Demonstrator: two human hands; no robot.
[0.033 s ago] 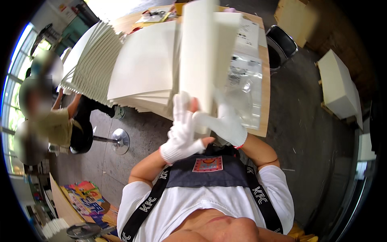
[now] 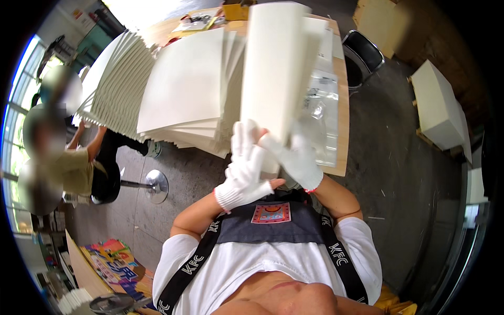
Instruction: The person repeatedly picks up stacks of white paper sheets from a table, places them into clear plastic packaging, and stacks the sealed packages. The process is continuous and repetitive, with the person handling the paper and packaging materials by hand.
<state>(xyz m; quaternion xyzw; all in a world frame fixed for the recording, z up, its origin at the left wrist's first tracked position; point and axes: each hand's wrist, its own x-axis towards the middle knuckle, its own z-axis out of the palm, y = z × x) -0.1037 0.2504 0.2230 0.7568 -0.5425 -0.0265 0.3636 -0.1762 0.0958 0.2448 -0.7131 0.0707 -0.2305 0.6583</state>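
In front of me a white paper sheet [image 2: 270, 63] stands lengthwise, bent or folded into a long narrow shape. My left hand [image 2: 242, 170], in a white knit glove with bare tips on the thumb and a finger, lies along its lower left edge. Those fingers are stretched out flat, the thumb apart. At the lower right edge my right hand [image 2: 300, 164], also gloved, holds the sheet, thumb across the near face. Its other fingers are blurred and partly behind the paper. Left of the sheet lies a fanned stack of white sheets [image 2: 184, 79].
Another fanned paper stack [image 2: 116, 79] spreads farther left, beside a seated person [image 2: 76, 163]. Clear plastic bags [image 2: 323, 115] lie on the wooden table [image 2: 340, 131] at right. A black chair [image 2: 362, 58] and a pallet of white sheets [image 2: 438, 105] stand beyond.
The upright sheet has shifted a little to the right, and its top edge now shows more. Both hands have moved slightly right with it.
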